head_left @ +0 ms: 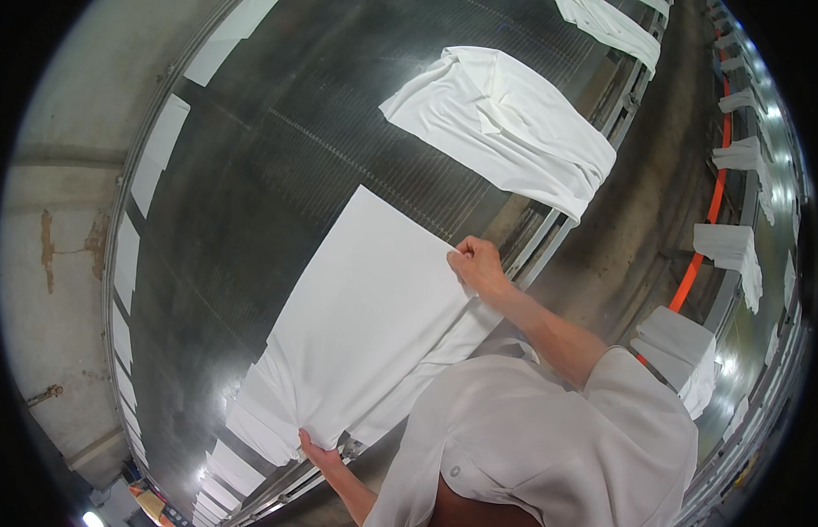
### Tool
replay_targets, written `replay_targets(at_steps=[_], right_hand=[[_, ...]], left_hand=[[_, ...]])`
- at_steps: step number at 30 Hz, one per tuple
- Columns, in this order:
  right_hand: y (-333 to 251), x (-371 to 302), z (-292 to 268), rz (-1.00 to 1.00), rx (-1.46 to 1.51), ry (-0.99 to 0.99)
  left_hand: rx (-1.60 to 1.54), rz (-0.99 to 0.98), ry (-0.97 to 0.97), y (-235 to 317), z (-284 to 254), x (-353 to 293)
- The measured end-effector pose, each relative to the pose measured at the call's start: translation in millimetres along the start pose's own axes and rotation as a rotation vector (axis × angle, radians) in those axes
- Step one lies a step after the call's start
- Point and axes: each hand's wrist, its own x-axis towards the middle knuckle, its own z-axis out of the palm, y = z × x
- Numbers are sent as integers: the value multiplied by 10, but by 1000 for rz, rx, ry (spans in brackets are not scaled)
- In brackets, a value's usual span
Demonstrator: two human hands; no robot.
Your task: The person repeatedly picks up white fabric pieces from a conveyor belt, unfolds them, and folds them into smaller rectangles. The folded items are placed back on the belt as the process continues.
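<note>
A white cloth [365,290] lies spread over the dark table in front of me, its far part smooth and its near side creased. At the cloth's right edge, my right hand [477,263] is closed in a pinch on the fabric. My left hand [321,451] grips the near left edge, next to the table's metal rail; the cloth partly hides its fingers. Creases run from the left hand up into the fabric. Farther away, a second white cloth [506,123] lies bunched and folded, partly over the table's right edge.
The long dark table [242,167] has a metal side rail [545,255]. White pieces [150,167] line its far left edge, and several more [233,465] lie at lower left. Across the aisle [593,255], white cloths [730,250] hang along another table beside an orange strip [687,283].
</note>
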Motion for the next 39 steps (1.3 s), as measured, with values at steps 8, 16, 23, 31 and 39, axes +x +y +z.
replay_targets(at_steps=[8,16,23,31,39], right_hand=[[-114,-51,-42,-12,-88,13],[-152,5,-116,-72,-351,9],[-191,-3,-95,-66,-486,15],[-315,-26,-168,-87,-584,-58],[-323,-1,-212,-57,-502,-113]], left_hand=[[176,72,10,-76,21,8],[1442,274,435,-43,180,96],[1358,977,96,-350,1817,-370],[1663,1194,-1087,-811,3990,-361],[1809,1404,-1056,-701,4666,343]])
